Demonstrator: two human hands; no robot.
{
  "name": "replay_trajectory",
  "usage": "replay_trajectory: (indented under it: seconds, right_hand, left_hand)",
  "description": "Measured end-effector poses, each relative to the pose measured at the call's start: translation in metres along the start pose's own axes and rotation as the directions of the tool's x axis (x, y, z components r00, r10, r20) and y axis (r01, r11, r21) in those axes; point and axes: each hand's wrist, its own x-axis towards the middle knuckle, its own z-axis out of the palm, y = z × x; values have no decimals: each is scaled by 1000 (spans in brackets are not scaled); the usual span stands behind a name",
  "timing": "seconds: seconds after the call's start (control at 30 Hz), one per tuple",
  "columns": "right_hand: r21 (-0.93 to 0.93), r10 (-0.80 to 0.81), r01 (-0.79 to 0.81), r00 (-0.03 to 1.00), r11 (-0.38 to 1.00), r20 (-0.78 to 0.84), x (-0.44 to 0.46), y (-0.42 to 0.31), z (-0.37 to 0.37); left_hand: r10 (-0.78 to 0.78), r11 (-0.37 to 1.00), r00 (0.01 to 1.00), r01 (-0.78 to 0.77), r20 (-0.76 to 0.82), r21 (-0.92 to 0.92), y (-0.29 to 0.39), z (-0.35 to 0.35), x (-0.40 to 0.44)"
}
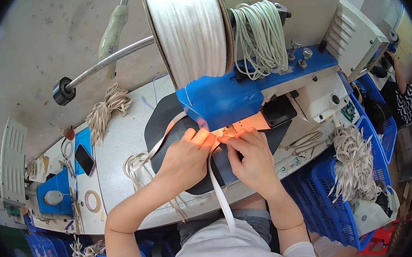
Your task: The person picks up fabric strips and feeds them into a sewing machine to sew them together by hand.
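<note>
My left hand [187,157] and my right hand [249,157] meet under the blue head of a sewing machine [223,100], in warm lamp light. Both have bent fingers pinched on a pale fabric strap [216,185]. From between the hands it hangs down toward my lap, and another pale length loops out left of my left hand. The fingertips are close together, and the needle area is partly hidden behind them. Beneath the hands is a dark grey work plate [161,112]. Above the machine stands a big spool of white cord [187,31].
A coil of pale cord [262,38] hangs beside the spool. At right, blue crates [317,197] hold bundled straps [354,166]; a person [407,97] sits beyond. On the left are a phone [84,160], a tape roll [93,201] and a strap bundle [107,112].
</note>
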Motion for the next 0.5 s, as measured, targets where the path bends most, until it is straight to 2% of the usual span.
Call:
replay_trajectory:
  seconds: [0.13,0.23,0.33,0.5]
  right_hand:
    - [7,-5,5,1000,1000,-1,1,0,0]
    - [13,7,-7,1000,1000,3,1,-2,-2]
    - [22,6,-6,1000,1000,-10,1,-2,-1]
    - [7,14,-14,999,1000,-31,2,-3,-1]
  left_hand:
    - [-1,1000,998,1,61,4,0,-5,1]
    - [4,1000,999,-4,40,1,1,-4,1]
    - [57,995,998,-55,-29,81,0,-1,0]
    - [47,991,999,-47,3,123,1,0,0]
